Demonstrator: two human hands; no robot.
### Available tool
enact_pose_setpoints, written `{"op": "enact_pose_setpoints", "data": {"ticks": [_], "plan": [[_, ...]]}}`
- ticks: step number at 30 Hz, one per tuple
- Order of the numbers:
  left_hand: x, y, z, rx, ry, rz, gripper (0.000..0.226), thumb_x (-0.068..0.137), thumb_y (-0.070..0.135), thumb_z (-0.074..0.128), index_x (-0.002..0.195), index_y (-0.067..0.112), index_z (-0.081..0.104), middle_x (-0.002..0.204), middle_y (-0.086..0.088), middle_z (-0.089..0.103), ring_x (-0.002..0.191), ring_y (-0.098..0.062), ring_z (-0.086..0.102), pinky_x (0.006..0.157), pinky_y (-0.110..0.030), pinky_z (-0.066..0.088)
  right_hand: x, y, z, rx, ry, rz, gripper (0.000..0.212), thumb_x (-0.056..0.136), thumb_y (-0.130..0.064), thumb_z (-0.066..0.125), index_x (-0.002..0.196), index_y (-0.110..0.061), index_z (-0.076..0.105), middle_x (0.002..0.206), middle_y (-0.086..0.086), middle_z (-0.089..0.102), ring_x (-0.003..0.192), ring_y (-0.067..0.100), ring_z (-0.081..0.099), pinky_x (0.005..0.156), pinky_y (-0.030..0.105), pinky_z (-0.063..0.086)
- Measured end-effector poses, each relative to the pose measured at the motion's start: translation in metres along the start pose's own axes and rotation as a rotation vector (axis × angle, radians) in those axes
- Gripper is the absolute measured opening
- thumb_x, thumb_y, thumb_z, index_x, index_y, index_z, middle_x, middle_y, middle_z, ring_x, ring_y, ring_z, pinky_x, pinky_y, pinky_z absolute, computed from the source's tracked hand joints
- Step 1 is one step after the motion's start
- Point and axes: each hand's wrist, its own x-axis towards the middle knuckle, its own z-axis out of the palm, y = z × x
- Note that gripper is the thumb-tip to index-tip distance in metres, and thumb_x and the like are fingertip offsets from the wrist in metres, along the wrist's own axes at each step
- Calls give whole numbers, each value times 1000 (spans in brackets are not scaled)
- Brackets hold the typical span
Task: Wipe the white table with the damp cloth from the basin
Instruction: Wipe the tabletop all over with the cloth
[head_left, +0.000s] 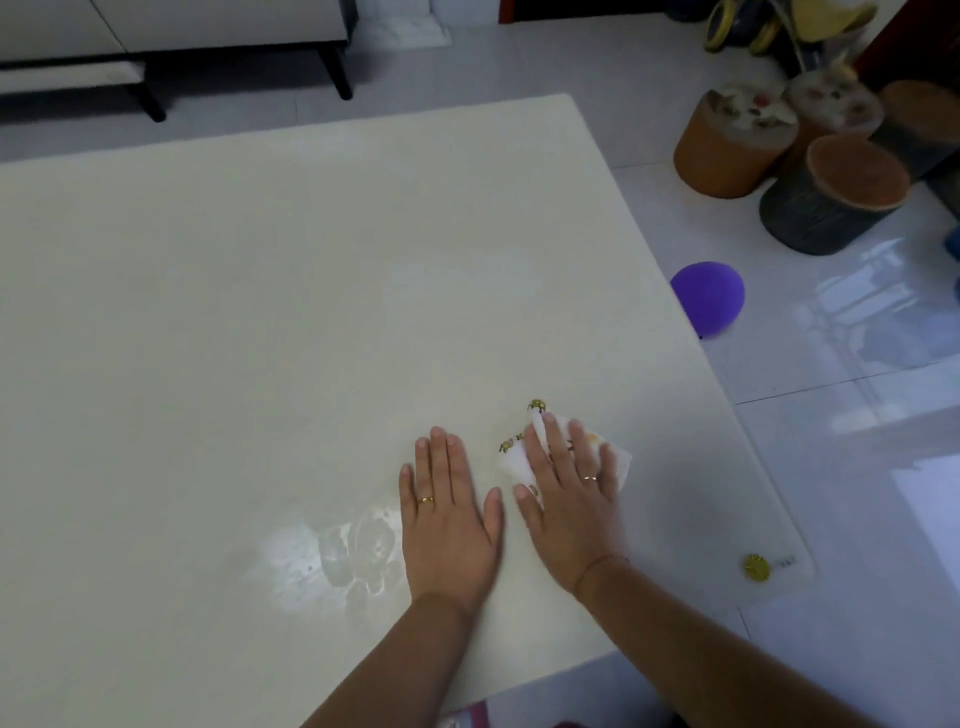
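The white table (260, 312) fills most of the view. My right hand (569, 499) lies flat on a small white cloth (618, 457) with little yellow-green prints, pressing it onto the tabletop near the right edge. Most of the cloth is hidden under the fingers. My left hand (449, 514) rests flat on the bare tabletop just left of it, fingers together, holding nothing. A wet smear (358, 551) shines on the table left of my left hand. The basin is not in view.
A purple balloon (709, 299) lies on the tiled floor beside the table's right edge. Several round stools (831, 197) stand at the upper right. A white cabinet on dark legs (171, 36) is behind the table. A yellow sticker (756, 566) marks the glass corner.
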Motion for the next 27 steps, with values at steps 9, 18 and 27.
{"op": "enact_pose_setpoints", "data": {"ticks": [9,18,27], "plan": [[0,-1,2,-26,4,0,68,95,42,24,148,1,21,157,-16,19,146,-29,11,116,-43,8,67,32,-5,141,80,475,59,98,-42,24,151,-24,6,160,1,0,146,24,-1,116,48,-2],[60,0,-20,-62,109,30,65,95,40,26,146,0,28,154,-17,26,144,-29,19,117,-39,8,87,33,-10,-104,26,-330,59,94,-43,24,148,-20,24,158,3,17,144,28,20,114,48,15],[124,-7,-13,31,22,33,69,98,49,14,152,9,0,160,-7,-4,147,-19,-9,117,-31,-13,149,31,-14,89,75,347,61,98,-43,22,151,-22,1,160,1,-4,146,27,0,115,49,-3]]}}
